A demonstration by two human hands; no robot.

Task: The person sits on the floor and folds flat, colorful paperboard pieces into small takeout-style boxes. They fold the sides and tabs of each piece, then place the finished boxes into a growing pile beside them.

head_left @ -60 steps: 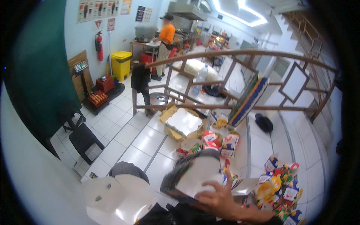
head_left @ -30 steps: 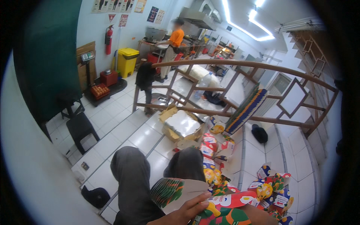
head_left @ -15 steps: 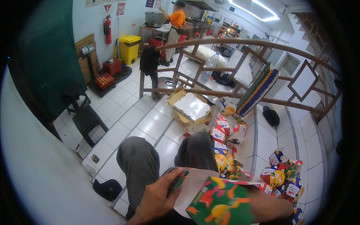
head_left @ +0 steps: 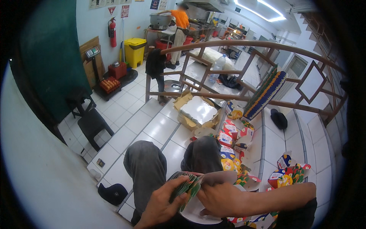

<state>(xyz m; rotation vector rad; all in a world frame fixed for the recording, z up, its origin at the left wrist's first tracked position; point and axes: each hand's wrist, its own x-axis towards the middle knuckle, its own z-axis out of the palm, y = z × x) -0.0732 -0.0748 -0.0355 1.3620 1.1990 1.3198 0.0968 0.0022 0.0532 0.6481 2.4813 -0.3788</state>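
Note:
Low in front of my knees, my left hand (head_left: 162,203) is closed round a stack of flat printed cartons (head_left: 187,187), its thumb on top. My right hand (head_left: 223,199) reaches across from the right, fingers curled against a carton (head_left: 221,177) at the stack's right side. That carton's plain white inner face shows above and below the hand. Some right fingertips are hidden behind the carton. Folded-up cartons in red, yellow, blue and green (head_left: 227,138) crowd the steps beyond my right knee. More of them (head_left: 286,174) stand farther right.
An opened cardboard box (head_left: 187,121) holding white sheets stands ahead on the stairs. Another carton stack (head_left: 266,93) leans on the brown railing (head_left: 244,45). Black caps lie left (head_left: 113,194) and right (head_left: 278,119). Beyond, a person in orange (head_left: 180,19) works at a counter.
My right hand has come left to the stack. The carton's green printed face, broad before, is now turned out of sight. The person in orange has moved an arm over the counter.

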